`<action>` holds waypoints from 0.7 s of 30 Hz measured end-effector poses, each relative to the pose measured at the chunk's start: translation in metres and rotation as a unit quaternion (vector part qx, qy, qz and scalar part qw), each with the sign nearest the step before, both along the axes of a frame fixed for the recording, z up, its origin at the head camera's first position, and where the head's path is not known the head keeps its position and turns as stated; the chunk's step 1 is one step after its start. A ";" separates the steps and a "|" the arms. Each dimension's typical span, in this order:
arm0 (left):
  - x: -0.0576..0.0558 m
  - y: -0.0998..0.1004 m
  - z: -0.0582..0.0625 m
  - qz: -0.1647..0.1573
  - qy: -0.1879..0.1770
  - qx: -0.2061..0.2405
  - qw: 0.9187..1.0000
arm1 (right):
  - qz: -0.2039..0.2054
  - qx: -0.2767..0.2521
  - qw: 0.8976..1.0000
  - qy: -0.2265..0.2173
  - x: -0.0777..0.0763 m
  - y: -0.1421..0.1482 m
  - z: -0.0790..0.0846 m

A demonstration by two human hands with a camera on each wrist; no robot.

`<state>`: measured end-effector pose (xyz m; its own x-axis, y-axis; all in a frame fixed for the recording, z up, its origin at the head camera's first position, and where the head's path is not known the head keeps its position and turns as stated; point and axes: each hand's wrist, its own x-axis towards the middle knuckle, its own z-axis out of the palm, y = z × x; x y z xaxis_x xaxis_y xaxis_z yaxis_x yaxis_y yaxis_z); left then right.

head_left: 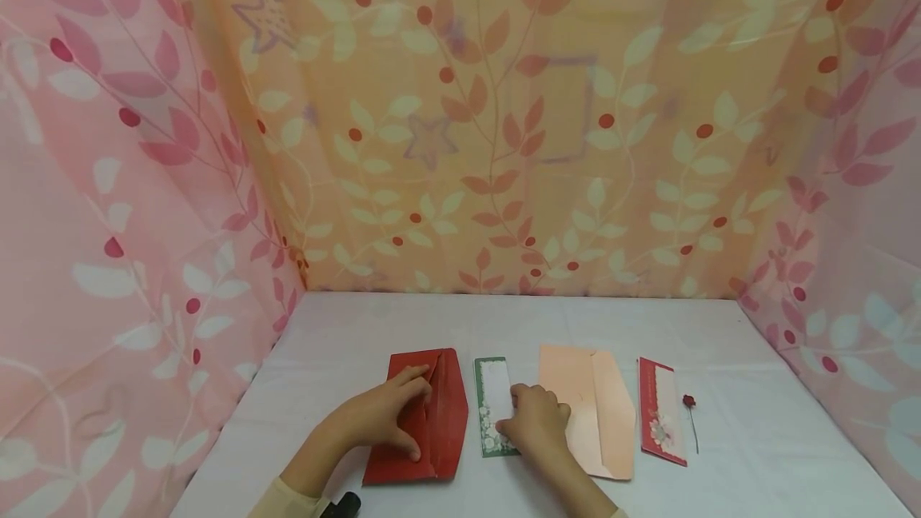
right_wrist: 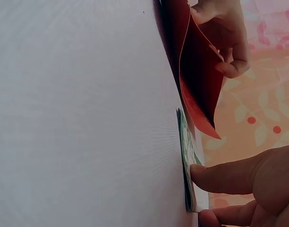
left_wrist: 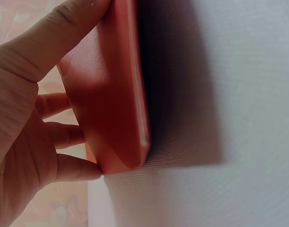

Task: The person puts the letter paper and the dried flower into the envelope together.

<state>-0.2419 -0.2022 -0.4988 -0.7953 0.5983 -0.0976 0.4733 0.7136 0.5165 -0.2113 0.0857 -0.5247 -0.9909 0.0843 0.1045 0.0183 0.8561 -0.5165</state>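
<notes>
A red envelope (head_left: 452,430) lies on the left with its flap unfolded to the right. My left hand (head_left: 377,414) grips its body, thumb at the near end and fingers at the far end. Seen from the right wrist, the envelope's mouth (right_wrist: 201,75) gapes. Beside it lies a folded green card (head_left: 496,382) with a white panel and pale flowers. My right hand (head_left: 538,426) pinches this card along its right side; the thumb (right_wrist: 220,178) presses its printed face. The left wrist view has the red envelope (left_wrist: 101,94) bowed between thumb and fingers.
A peach envelope (head_left: 576,374), its flap also unfolded to the right, lies partly under the right hand. Farther right are a red floral card (head_left: 658,414) and a small dark-red flower on a stem (head_left: 689,401). Patterned curtains (head_left: 460,142) enclose the white table (head_left: 345,318).
</notes>
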 end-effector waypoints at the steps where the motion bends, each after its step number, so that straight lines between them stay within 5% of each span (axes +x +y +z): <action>1: 0.000 0.000 0.000 -0.001 0.001 -0.001 1.000 | 0.000 0.003 1.000 -0.003 0.000 0.000 0.001; 7: 0.000 0.000 0.001 0.000 -0.005 -0.001 1.000 | 0.005 0.038 0.999 -0.014 0.001 0.000 0.006; 13: 0.001 0.001 0.003 -0.004 0.002 -0.006 1.000 | -0.006 0.080 0.997 0.021 0.002 -0.003 -0.004; 21: 0.000 0.001 0.001 0.000 -0.002 -0.005 1.000 | -0.016 0.032 0.999 0.028 0.004 -0.006 -0.002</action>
